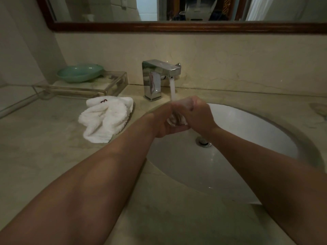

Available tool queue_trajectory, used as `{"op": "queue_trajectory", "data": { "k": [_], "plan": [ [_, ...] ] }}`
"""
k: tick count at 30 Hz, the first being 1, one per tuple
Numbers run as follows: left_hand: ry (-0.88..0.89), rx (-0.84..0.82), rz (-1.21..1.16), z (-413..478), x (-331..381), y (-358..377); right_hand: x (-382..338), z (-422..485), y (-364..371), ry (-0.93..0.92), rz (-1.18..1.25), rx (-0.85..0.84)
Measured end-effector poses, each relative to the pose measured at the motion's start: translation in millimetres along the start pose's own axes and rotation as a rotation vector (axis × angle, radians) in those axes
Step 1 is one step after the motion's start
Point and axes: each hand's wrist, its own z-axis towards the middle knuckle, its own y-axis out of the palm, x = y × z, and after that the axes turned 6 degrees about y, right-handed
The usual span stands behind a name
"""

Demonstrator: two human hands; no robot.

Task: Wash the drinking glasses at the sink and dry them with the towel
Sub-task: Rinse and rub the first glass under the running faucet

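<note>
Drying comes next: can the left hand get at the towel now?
Probably yes: the towel lies uncovered on the counter near the left hand, nothing between them, though that hand grips the glass.

This is a bathroom, seen at its vanity. A white oval basin is sunk into a beige marble-look countertop. A square chrome faucet behind the basin is running water. Above the basin hangs a dark wood-framed mirror. Left of the basin lie a white towel and a green dish on a clear tray.
</note>
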Motion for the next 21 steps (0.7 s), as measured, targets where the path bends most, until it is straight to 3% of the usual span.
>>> {"op": "queue_trajectory", "data": {
  "k": [3,5,10,12,16,21],
  "plan": [
    [-0.066,-0.020,0.080,2.6,-1.0,-3.1,-3.1,6.3,-0.9,0.067,-0.012,-0.003],
    [-0.083,-0.010,0.146,5.6,-2.6,-2.5,-3.5,11.4,-2.0,0.116,0.024,0.081],
    [0.007,0.083,0.177,8.2,-6.1,0.2,-1.4,13.2,-3.5,0.285,0.115,0.137],
    [0.017,0.081,0.179,9.3,-7.9,-1.0,2.5,9.0,-2.6,0.254,0.147,0.147],
    [-0.001,0.010,0.072,7.7,-4.8,-2.9,10.9,-0.9,2.2,0.025,0.050,-0.013],
    [0.000,0.006,0.035,7.3,-3.2,-4.1,0.0,-4.6,15.0,0.073,0.089,0.022]
  ]
}}
